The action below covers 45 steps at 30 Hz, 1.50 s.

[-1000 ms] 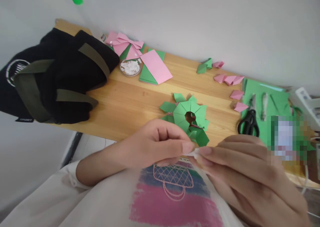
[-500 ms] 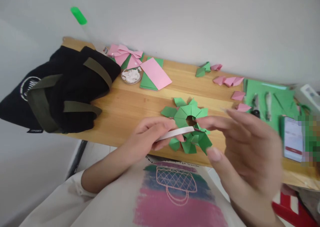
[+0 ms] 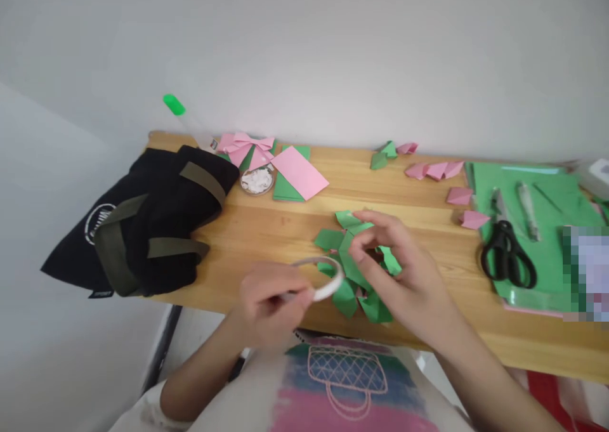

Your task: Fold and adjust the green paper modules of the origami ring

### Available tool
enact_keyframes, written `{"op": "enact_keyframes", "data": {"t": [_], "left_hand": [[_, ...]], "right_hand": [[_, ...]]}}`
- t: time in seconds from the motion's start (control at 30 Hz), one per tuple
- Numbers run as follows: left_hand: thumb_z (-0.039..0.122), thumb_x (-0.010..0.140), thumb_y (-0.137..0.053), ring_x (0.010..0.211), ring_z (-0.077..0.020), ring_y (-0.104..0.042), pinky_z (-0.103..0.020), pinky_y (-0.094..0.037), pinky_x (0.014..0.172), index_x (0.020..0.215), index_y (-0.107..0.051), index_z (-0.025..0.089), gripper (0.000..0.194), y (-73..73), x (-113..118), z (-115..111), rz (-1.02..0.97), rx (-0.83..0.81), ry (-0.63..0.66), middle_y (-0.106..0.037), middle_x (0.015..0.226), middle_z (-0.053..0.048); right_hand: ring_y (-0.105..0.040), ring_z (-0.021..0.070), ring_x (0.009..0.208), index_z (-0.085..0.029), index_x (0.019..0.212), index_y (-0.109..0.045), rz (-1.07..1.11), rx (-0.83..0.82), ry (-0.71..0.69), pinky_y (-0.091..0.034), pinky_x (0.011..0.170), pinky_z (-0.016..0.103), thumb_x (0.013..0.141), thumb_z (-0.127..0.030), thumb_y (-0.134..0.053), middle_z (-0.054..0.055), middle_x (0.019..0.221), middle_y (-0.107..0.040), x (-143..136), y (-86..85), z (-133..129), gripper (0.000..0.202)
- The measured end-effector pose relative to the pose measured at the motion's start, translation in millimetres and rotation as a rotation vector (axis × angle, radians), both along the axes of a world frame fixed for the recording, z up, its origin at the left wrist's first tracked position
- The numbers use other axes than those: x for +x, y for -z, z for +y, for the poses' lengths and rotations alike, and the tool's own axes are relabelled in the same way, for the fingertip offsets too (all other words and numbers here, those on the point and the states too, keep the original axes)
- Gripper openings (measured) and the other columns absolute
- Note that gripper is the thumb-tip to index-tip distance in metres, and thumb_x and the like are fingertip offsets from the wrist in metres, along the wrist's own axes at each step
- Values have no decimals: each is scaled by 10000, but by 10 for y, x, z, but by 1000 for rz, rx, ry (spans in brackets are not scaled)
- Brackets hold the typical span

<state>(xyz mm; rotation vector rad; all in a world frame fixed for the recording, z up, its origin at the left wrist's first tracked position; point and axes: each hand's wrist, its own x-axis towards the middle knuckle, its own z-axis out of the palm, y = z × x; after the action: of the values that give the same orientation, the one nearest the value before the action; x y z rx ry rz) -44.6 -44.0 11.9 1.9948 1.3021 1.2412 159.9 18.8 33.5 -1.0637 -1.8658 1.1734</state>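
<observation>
A roll of white tape (image 3: pixel 332 285) is pinched in my left hand (image 3: pixel 273 302), its ring tilted toward the right. My right hand (image 3: pixel 399 267) hovers over a ring of folded green paper (image 3: pixel 349 261), with thumb and index finger curved toward each other near its upper part. Whether a small thing is between those fingertips cannot be made out. The green paper ring lies on the wooden table, partly hidden behind my right hand and the tape.
A black bag (image 3: pixel 162 216) lies at the left. Behind are pink paper (image 3: pixel 301 172), a dish of white bits (image 3: pixel 257 181) and folded pink pieces (image 3: pixel 435 170). Black-handled scissors (image 3: pixel 507 254) and a cutter (image 3: pixel 528 210) rest on green sheets (image 3: pixel 547 261) at the right.
My left hand has moved left and down, turning the tape so its ring shows. My right hand has moved left over the green paper, its fingers now closer together. The view has shifted.
</observation>
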Motion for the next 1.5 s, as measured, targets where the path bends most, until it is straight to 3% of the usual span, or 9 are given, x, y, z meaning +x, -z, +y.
{"op": "enact_keyframes", "data": {"t": [0.03,0.13,0.33,0.53,0.63,0.83,1.03,1.3,1.5], "left_hand": [[328,975,-531,408,-66,-412,-206,-331,451,604,-552,190,396,75,-81,20,167,57,-208,-461,459,54],[293,965,-549,458,-104,-432,-254,-311,501,575,-531,185,405,354,-355,146,296,34,-487,-473,482,26],[395,918,-526,660,-224,-585,-312,-406,625,710,-607,192,301,753,-773,442,465,-197,-595,-619,679,-58],[532,876,-602,1044,-412,-582,-573,-436,923,867,-641,156,379,648,-752,529,414,-208,-660,-655,987,-205],[515,938,-554,1035,-316,-625,-494,-483,956,914,-672,179,357,405,-427,452,298,-181,-490,-695,1016,-144],[279,930,-626,772,-125,-679,-218,-551,722,845,-687,187,140,-15,291,304,-97,-259,-13,-725,821,-12],[161,901,-654,714,-106,-636,-210,-519,680,784,-652,181,119,57,460,294,-271,-214,-3,-684,747,7],[136,920,-658,799,-119,-645,-255,-523,761,862,-678,205,92,150,589,120,-299,-74,-118,-696,822,5],[118,898,-686,841,-122,-660,-259,-535,784,895,-699,219,101,190,586,29,-335,-57,-93,-705,851,12]], "right_hand": [[-638,97,777,-250,1214,-567,-5,20,55,-527,718,237,909,-159,-581,-35,849,-655,26,26,14,319],[-647,110,834,-276,1098,-677,34,-63,104,-540,761,251,898,-215,-628,-8,938,-684,120,93,34,215],[-646,136,804,-337,970,-794,297,-572,81,-534,692,260,837,-357,-731,6,925,-726,211,98,-11,149],[-644,118,764,-298,875,-832,463,-883,82,-515,685,216,678,-408,-849,12,832,-753,194,16,-37,225],[-641,118,764,-294,881,-834,490,-928,73,-509,683,215,673,-393,-844,17,844,-763,169,18,-68,231],[-648,117,838,-342,951,-814,475,-795,81,-517,754,235,804,-324,-748,-7,956,-766,190,87,-190,163],[-634,122,911,-428,1093,-768,320,-414,117,-550,783,258,910,-205,-627,-16,1069,-696,268,116,-353,321],[-623,127,858,-412,1305,-640,261,-312,282,-575,784,298,905,-204,-643,1,1092,-670,230,131,-489,450],[-648,183,944,-274,970,-741,91,0,359,-550,852,363,863,-191,-713,32,974,-688,227,111,-498,138]]}}
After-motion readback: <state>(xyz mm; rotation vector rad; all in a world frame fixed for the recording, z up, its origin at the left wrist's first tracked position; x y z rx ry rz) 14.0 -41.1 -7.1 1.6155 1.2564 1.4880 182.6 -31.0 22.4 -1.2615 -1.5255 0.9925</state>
